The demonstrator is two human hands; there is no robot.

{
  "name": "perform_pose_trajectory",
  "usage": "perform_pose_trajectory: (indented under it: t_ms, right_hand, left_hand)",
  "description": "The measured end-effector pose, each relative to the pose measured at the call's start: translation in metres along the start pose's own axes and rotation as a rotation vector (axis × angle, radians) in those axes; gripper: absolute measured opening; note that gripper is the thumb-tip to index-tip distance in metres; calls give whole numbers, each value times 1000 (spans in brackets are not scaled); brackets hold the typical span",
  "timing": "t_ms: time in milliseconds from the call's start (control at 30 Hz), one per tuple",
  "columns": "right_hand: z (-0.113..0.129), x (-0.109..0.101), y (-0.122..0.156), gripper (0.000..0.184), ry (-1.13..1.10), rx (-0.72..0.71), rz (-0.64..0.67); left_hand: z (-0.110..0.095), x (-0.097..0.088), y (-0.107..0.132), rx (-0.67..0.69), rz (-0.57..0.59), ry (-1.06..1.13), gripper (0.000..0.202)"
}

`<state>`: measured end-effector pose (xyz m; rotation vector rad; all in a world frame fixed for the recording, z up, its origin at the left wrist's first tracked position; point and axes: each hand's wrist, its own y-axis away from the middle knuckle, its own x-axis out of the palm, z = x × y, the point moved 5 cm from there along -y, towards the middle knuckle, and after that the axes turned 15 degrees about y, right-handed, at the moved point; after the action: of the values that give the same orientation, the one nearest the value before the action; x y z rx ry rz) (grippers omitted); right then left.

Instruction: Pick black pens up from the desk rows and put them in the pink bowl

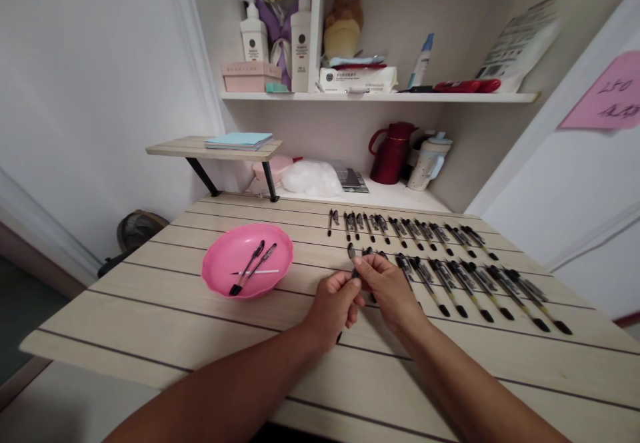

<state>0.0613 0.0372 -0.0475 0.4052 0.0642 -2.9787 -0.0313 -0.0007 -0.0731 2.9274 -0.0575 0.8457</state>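
**Black pen point(351, 251) pinched in both hands, with laid-out pens close by**

A black pen is held upright-ish above the table point(125, 323), its dark upper end showing above the fingers and most of its length hidden by them. The left hand point(334, 304) is closed, with its thumb pressed across the grip; by the right hand point(383, 282), the pen is pinched between thumb and fingertips. Whether a part is being turned or merely steadied cannot be told.

To the left of the grip, two pens point(256, 253) and a thin white stick point(265, 272) are held in a pink bowl point(215, 262). Just beside the grip on the right, the near row of pens point(520, 302) is begun, partly covered by the right hand; beyond the grip, a far row point(347, 226) is laid out.

The likeliest mishap is judged to be a knocked row: if the right hand were swung outward or lowered carelessly, the closest pens could be rolled out of line. The held pen could also be dropped, were both thumbs loosened together, since nothing but the fingers appears to support it.
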Motion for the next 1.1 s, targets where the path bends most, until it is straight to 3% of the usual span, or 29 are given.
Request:
perform_pose_trajectory:
  t_ms: [167,367,467,633,967,1100]
  right_hand:
    - [-6,2,3,35,-179,35,-87]
    - [-3,14,9,35,-363,39,103]
    - [-4,18,11,33,-362,64,181]
    - [-4,11,9,32,-400,63,98]
    - [-8,9,5,32,-435,86,141]
    - [-9,7,4,26,-347,68,107]
  left_hand:
    - [1,-1,1,-4,5,13,25]
    - [4,4,0,-63,64,83,33]
    - [4,5,0,-56,72,79,30]
    - [4,6,2,-82,88,106,31]
    - [5,5,1,-95,95,119,29]
    - [6,4,1,-118,83,137,29]
